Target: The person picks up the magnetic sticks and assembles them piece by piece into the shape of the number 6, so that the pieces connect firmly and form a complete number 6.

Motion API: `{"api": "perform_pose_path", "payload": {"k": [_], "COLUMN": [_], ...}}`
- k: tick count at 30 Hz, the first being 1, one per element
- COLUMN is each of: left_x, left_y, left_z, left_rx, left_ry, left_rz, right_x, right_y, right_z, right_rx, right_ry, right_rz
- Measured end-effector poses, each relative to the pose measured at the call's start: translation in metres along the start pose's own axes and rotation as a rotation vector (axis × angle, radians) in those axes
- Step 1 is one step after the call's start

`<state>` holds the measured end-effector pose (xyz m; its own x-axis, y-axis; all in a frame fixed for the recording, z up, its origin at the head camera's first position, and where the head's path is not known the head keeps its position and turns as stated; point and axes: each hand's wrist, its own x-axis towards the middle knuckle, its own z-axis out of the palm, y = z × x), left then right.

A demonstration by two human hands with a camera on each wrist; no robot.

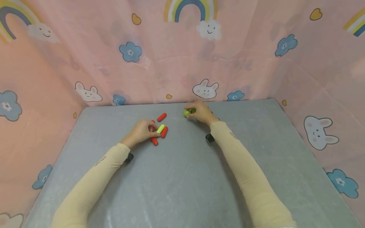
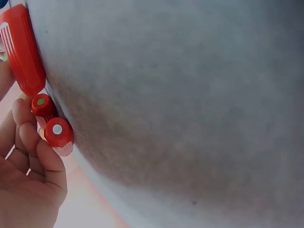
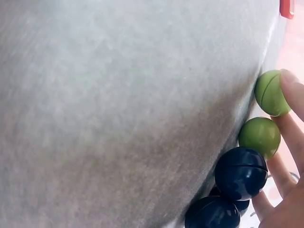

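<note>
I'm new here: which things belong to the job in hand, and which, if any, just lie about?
Likely the job's:
yellow-green stick
red sticks
green balls
dark blue balls

Only surroundings:
gray table
pink printed backdrop

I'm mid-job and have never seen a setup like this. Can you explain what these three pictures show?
There is no machine here, just a person's two bare hands. The wide picture comes from a camera worn on the head, looking forward and down; the other two come from a camera on each wrist. On the grey table are small red capsules, green balls and dark blue balls; the right wrist picture shows the balls best. The left hand pinches a yellow capsule among the red ones. The right hand pinches one of the green balls. Behind is a pink patterned cloth.
</note>
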<state>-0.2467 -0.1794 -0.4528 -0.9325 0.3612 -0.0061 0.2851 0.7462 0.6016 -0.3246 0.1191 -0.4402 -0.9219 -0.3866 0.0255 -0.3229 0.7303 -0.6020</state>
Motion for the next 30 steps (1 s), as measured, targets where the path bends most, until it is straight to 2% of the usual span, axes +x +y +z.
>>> {"api": "perform_pose_path", "payload": {"k": [9,20,30], "left_x": [0.0008,-0.0006,-0.0037], "left_y": [0.0016,0.0032,0.0066], "left_z": [-0.0001,-0.0011,-0.0037], "left_rx": [0.053,0.036,0.024], "left_ry": [-0.027,-0.019,0.007], "left_rz": [-0.021,-0.021,-0.02], "right_x": [-0.0015,-0.0004,-0.0068], "right_y": [-0.0006,0.0031,0.0016], "right_z": [0.0035,0.0054,0.0037], "right_rx": [0.026,0.025,0.09], "right_ry": [-0.011,-0.003,0.026], "right_rz": [-0.03,-0.038,-0.026]}}
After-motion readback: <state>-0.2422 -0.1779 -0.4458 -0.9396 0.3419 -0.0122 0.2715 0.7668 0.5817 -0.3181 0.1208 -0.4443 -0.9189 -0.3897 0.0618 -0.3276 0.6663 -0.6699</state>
